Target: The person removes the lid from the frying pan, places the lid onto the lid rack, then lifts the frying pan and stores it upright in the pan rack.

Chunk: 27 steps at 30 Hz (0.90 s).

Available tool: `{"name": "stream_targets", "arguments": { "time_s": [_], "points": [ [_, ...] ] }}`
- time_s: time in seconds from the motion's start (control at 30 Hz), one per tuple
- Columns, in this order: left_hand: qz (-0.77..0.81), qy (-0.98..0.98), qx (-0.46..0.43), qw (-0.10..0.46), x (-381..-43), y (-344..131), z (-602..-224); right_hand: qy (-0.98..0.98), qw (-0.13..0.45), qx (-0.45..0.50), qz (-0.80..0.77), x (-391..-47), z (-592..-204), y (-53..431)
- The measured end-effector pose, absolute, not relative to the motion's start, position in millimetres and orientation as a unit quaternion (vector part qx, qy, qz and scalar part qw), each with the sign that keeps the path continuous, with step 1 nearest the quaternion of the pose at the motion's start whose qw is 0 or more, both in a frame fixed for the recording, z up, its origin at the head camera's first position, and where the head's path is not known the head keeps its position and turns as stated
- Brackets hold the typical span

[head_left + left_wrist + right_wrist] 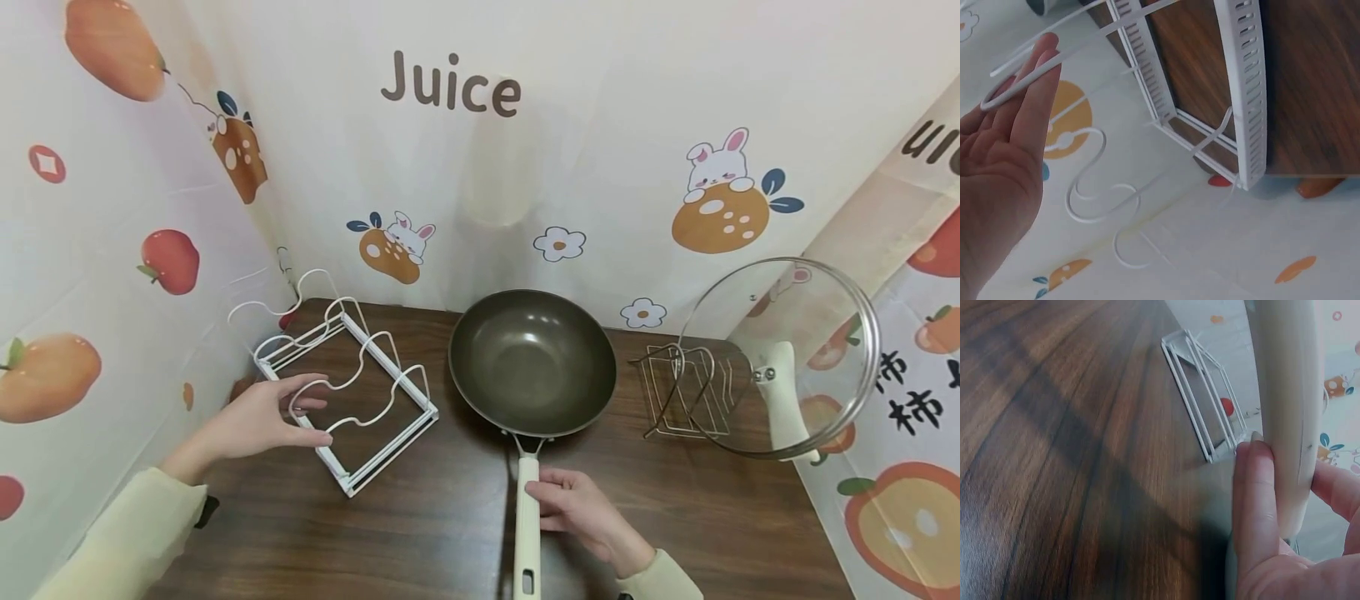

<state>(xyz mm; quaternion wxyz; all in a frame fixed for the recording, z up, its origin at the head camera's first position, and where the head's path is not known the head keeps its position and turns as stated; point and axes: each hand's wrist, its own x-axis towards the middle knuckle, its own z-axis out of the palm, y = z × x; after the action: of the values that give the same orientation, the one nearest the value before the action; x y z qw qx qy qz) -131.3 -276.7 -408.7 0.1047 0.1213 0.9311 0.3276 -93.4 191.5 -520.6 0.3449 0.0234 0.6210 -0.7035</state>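
A dark frying pan (pixel 534 363) with a long cream handle (pixel 528 517) sits at the middle of the table. My right hand (pixel 581 512) pinches that handle from its right side. In the right wrist view, the fingers (pixel 1259 506) and thumb lie on opposite sides of the handle. At the left stands a white wire rack (pixel 386 450) with wavy loops above a rectangular frame. My left hand (pixel 262 421) is at its front loop, fingers and thumb apart. In the left wrist view, the wire crosses the nearly straight fingers (pixel 1038 94).
At the right, a glass lid (pixel 873 350) with a cream handle leans upright in a small metal wire stand (pixel 652 408). Printed cloth walls (pixel 600 125) close off the back and both sides of the brown wooden table (pixel 420 533).
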Motion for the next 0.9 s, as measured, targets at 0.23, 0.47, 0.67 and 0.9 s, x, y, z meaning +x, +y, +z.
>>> {"name": "stream_targets", "arguments": {
  "time_s": [0.23, 0.47, 0.67, 0.9],
  "points": [
    [0.355, 0.924, 0.089, 0.105, -130.8, -264.1, -411.4, 0.620, 0.341, 0.024, -0.706, -91.7, -519.8, 188.5],
    [0.356, 0.927, 0.061, 0.098, -132.6, -248.3, -412.7, 0.626, 0.337, 0.025, -0.702, -92.0, -519.1, 187.9],
    [0.359, 0.928, 0.034, 0.098, -137.6, -234.5, -414.3, 0.632, 0.333, 0.027, -0.699, -92.1, -518.6, 187.5],
    [0.353, 0.933, 0.014, 0.070, -145.1, -224.0, -420.0, 0.634, 0.334, 0.026, -0.697, -92.5, -520.1, 188.1]
  ]
}}
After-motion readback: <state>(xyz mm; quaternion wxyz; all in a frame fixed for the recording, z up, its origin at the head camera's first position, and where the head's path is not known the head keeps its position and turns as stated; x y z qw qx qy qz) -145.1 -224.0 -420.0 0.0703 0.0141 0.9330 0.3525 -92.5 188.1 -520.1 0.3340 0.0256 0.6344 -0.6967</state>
